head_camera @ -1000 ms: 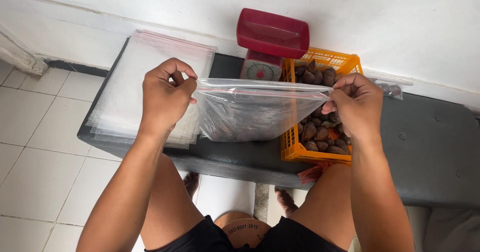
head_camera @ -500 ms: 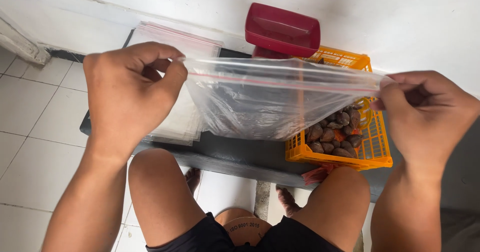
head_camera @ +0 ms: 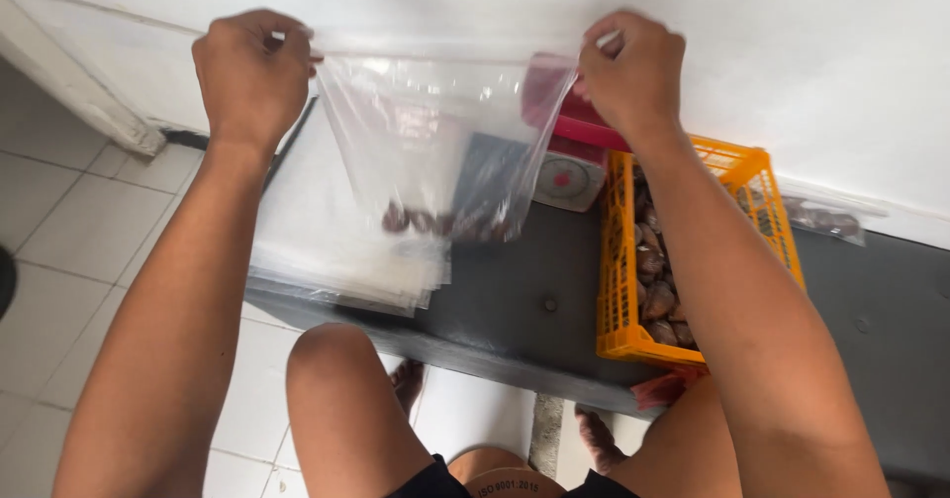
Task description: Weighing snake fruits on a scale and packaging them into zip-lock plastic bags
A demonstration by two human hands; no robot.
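A clear zip bag (head_camera: 435, 137) hangs upright in the air between my hands, with several brown scaly fruits (head_camera: 445, 224) gathered in its bottom. My left hand (head_camera: 252, 72) pinches the bag's top left corner. My right hand (head_camera: 631, 70) pinches the top right corner. The bag hangs above a stack of empty clear bags (head_camera: 327, 241) on a dark bench (head_camera: 524, 310). My right forearm passes over an orange basket (head_camera: 616, 290) holding more of the brown fruits.
A small scale with a red tray (head_camera: 564, 166) stands at the wall behind the bag. Another filled clear bag (head_camera: 826, 219) lies on the bench right of the basket. White tiled floor lies to the left; my knees are below the bench edge.
Both hands have lifted the bag up and away from me, toward the wall. The bag now hangs vertically, narrower between my hands, with the fruits at its bottom.
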